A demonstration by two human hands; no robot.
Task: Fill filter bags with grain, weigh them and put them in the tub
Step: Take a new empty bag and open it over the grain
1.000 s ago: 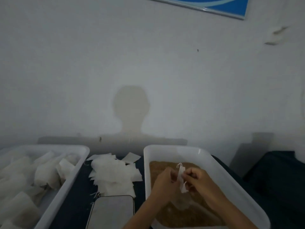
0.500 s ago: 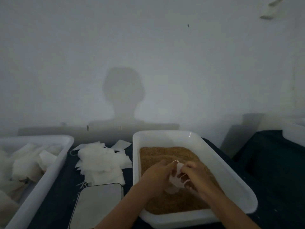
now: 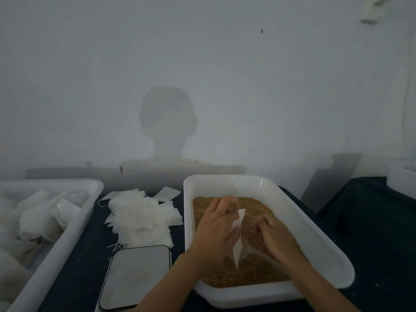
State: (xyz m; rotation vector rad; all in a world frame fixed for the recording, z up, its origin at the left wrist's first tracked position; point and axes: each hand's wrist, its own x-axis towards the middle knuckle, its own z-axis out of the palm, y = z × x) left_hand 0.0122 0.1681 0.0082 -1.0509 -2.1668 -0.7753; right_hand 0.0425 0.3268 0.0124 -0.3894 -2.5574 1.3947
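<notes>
Far left: the tub (image 3: pixel 90 212) is already holding a heap of filled bags (image 3: pixel 42 219), so a good share of the run looks done. Just beside it on the dark worktop (image 3: pixel 81 255), a loose stack of empty filter bags (image 3: pixel 139 215) is still waiting, so plenty is left. In front of that stack, the scale (image 3: pixel 135 278) is sitting with nothing on its plate; the current bag is not yet weighed.

Right of centre, over the grain tray (image 3: pixel 315 242): your left hand (image 3: pixel 216 230) is pinching a filter bag (image 3: pixel 239 239) at its upper edge, the bag hanging down toward the grain (image 3: pixel 225 280). Your right hand (image 3: pixel 272 239) is curling down into the grain just beside the bag, probably scooping, though the dim, blurred view leaves it unclear whether that grip is holding grain. Filling is under way; weighing and dropping it in the tub are still to come.
</notes>
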